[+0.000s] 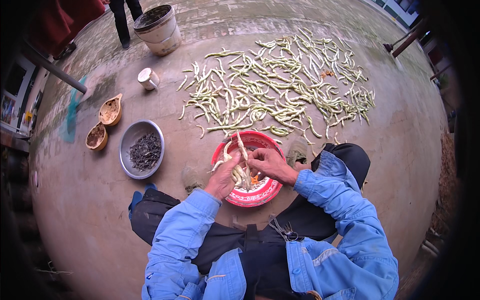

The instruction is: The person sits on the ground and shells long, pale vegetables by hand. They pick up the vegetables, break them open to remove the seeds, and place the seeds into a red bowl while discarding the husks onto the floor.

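Observation:
My left hand [224,179] holds several pale bean pods [237,175] over a red enamel basin [252,199] with a white pattern. One long pod [242,145] stands up between my two hands. The thumb and fingers of my right hand [270,164] pinch this pod from the right. Below the hands, small light beans [240,193] and an orange piece [255,180] show inside the basin. My hands and the pods hide much of its contents. The basin sits on the ground between my feet.
Many bean pods [270,82] lie spread on the concrete beyond the basin. To the left are a metal bowl [123,150] of dark dry pods, two gourd halves [110,110] [96,137], a white mug [149,78] and a bucket [161,41]. A person's legs [122,22] stand behind.

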`<state>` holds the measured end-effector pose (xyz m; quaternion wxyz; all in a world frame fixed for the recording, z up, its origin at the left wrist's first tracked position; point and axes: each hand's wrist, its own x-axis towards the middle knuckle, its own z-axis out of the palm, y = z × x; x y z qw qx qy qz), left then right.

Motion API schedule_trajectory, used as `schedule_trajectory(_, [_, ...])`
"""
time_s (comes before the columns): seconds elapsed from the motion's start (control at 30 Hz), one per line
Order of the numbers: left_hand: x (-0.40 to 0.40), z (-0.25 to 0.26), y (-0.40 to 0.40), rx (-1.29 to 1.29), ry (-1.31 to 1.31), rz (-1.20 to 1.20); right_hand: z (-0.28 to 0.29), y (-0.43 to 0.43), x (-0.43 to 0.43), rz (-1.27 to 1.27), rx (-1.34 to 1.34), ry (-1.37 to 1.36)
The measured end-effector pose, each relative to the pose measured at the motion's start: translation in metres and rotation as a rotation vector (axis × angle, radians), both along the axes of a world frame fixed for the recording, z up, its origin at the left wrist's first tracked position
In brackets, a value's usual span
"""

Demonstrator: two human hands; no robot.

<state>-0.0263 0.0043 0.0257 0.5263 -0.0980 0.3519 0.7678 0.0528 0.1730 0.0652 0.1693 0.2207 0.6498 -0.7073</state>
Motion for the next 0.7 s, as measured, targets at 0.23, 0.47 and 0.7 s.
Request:
schedule_trajectory(0.23, [0.004,0.008,0.0,-0.19,0.266,0.079,-0.008,0.008,0.002,-0.106,-0.09,-0.004])
schedule_trajectory(0.47, [0.008,0.019,0.006,-0.311,0.488,-0.091,-0.01,0.006,0.002,-0.078,-0.028,-0.023])
schedule_trajectory(0.7, [0.01,0.024,0.009,-0.38,0.605,-0.096,-0.019,0.005,0.005,-0.061,-0.04,0.028])
